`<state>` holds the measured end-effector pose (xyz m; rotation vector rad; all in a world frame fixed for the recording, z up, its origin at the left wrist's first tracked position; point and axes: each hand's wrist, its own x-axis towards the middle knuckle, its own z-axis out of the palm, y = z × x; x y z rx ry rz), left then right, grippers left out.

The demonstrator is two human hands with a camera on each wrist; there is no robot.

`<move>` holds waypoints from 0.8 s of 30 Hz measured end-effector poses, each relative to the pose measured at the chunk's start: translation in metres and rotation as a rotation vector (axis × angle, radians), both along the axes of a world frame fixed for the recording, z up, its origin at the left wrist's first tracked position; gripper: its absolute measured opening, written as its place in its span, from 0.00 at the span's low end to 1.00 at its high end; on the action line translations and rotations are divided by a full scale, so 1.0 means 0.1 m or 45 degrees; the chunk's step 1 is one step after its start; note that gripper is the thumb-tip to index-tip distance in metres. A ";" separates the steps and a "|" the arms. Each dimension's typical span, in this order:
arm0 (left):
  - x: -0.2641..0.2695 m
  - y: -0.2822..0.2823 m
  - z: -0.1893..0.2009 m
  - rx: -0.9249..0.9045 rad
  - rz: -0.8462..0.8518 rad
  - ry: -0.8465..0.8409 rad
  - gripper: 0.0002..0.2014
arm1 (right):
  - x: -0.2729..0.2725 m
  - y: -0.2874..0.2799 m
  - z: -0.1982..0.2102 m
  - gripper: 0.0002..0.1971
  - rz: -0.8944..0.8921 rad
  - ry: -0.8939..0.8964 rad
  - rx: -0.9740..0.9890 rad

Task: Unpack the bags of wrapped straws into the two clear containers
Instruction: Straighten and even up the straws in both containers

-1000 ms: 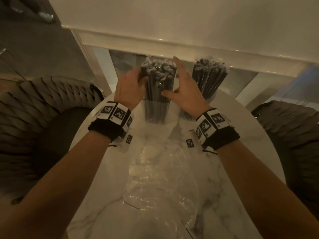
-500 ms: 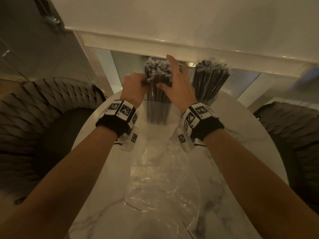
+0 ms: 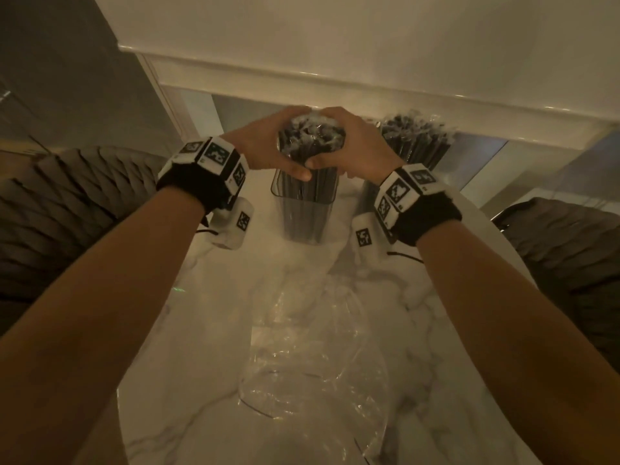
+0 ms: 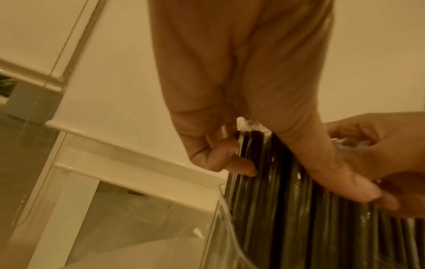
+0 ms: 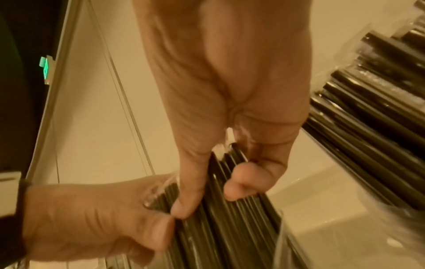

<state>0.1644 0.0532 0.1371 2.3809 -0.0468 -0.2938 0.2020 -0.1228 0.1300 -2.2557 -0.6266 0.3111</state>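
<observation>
A bundle of black wrapped straws [image 3: 310, 139] stands upright in the near clear container [image 3: 303, 216] on the marble table. My left hand [image 3: 268, 146] wraps round the bundle's top from the left; its thumb [image 4: 340, 174] lies across the straws [image 4: 287, 209]. My right hand [image 3: 352, 146] grips the same bundle from the right, thumb and fingers [image 5: 239, 183] curled onto the straws [image 5: 230, 227]. A second clear container, mostly hidden behind my right wrist, holds more black straws [image 3: 416, 142] to the right.
Empty crumpled clear bags [image 3: 315, 357] lie on the marble table [image 3: 188, 330] in front of the containers. Dark woven chairs stand at the left [image 3: 67, 203] and right [image 3: 563, 246]. A white sill [image 3: 335, 82] runs close behind the containers.
Both hands have closed in round the top of the near straw bundle, from loosely touching its sides to gripping it. The view has moved nearer to the containers.
</observation>
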 end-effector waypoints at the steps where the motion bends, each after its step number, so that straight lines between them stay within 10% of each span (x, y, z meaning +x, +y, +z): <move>1: 0.03 0.01 0.01 0.031 0.007 -0.026 0.47 | 0.03 0.00 0.04 0.39 0.004 0.016 0.000; 8: 0.05 -0.05 -0.08 0.085 0.046 -0.156 0.35 | 0.06 -0.02 -0.01 0.36 0.060 0.018 -0.085; 24: -0.14 0.00 -0.17 0.016 0.145 -0.177 0.60 | -0.06 -0.10 -0.07 0.56 0.061 -0.065 -0.131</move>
